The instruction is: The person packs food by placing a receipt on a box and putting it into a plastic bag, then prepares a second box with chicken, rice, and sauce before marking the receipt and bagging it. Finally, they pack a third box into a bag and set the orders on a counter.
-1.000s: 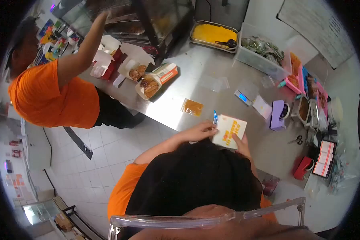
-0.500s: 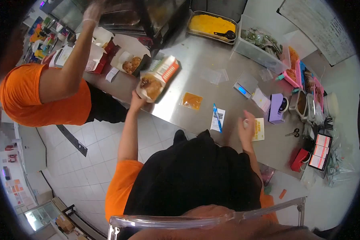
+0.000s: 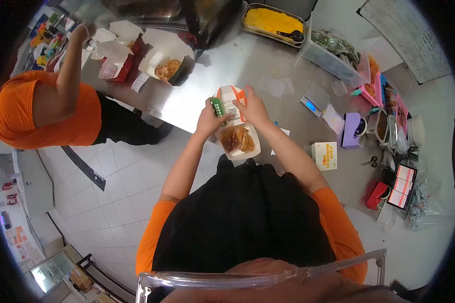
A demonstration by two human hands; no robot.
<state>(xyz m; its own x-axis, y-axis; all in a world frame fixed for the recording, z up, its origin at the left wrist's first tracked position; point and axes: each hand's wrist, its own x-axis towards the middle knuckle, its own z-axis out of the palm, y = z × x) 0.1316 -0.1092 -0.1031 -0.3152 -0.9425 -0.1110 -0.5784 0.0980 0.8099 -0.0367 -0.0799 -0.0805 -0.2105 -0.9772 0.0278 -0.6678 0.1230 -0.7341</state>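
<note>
An open paper takeaway box (image 3: 231, 103) with orange-and-green print is tilted at the counter's near edge, its flap towards the far side. Browned food (image 3: 237, 140) shows in its near part. My left hand (image 3: 211, 118) grips its left side, by the green printed panel. On the opposite side, my right hand (image 3: 254, 108) holds the flap's edge with thumb and fingers. Under my right forearm a white slip (image 3: 283, 133) is partly covered. To its right lies a small white box (image 3: 325, 155) with yellow lettering.
Several open food boxes (image 3: 168, 59) stand at the back left, near a co-worker in an orange shirt (image 3: 48, 108). A tray of yellow food (image 3: 273, 22), a clear bin of sachets (image 3: 336, 50), a scale (image 3: 314, 98), a purple tape dispenser (image 3: 351, 131) and scissors (image 3: 372, 161) are rightward.
The takeaway box moved right and nearer to me in my left hand. My right hand left the small lettered box and took hold of the flap. The co-worker's arm shifted left.
</note>
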